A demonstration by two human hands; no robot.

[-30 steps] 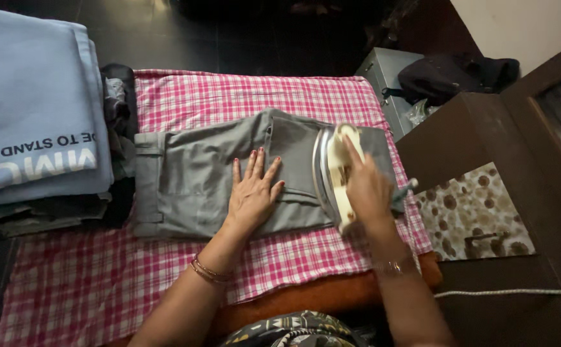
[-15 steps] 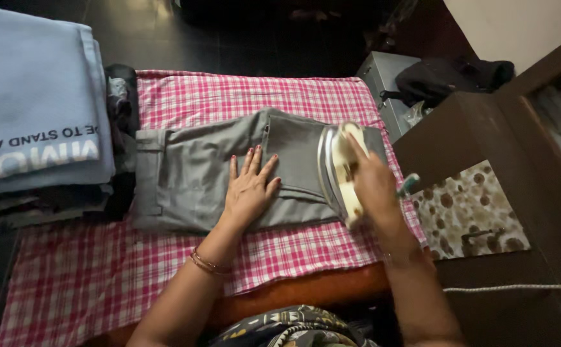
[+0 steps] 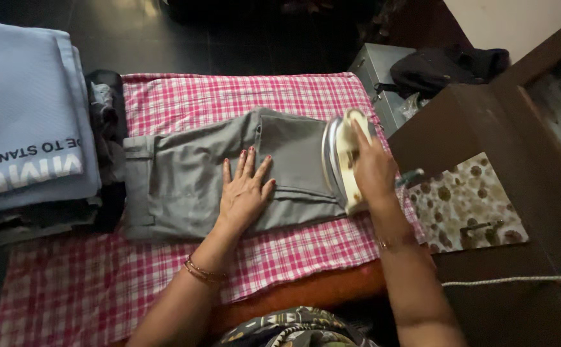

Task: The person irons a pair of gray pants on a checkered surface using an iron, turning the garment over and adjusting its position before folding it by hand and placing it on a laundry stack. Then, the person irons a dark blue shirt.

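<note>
Folded grey trousers (image 3: 184,186) lie across a pink and white checked cloth (image 3: 229,96). My left hand (image 3: 245,193) rests flat on the middle of the trousers, fingers spread, a bangle at the wrist. My right hand (image 3: 373,170) grips the handle of a cream and silver iron (image 3: 339,154), which sits on the right end of the trousers, near the cloth's right edge.
A stack of folded clothes, topped by a light blue garment (image 3: 23,115), stands at the left with dark garments (image 3: 104,128) beside it. A grey metal box (image 3: 380,71) with a black bag (image 3: 447,67) is at the back right. A dark wooden cabinet (image 3: 486,128) and a white cord (image 3: 518,280) lie right.
The iron and my right hand have slid slightly toward the right end of the trousers. My left hand stays flat on the grey fabric.
</note>
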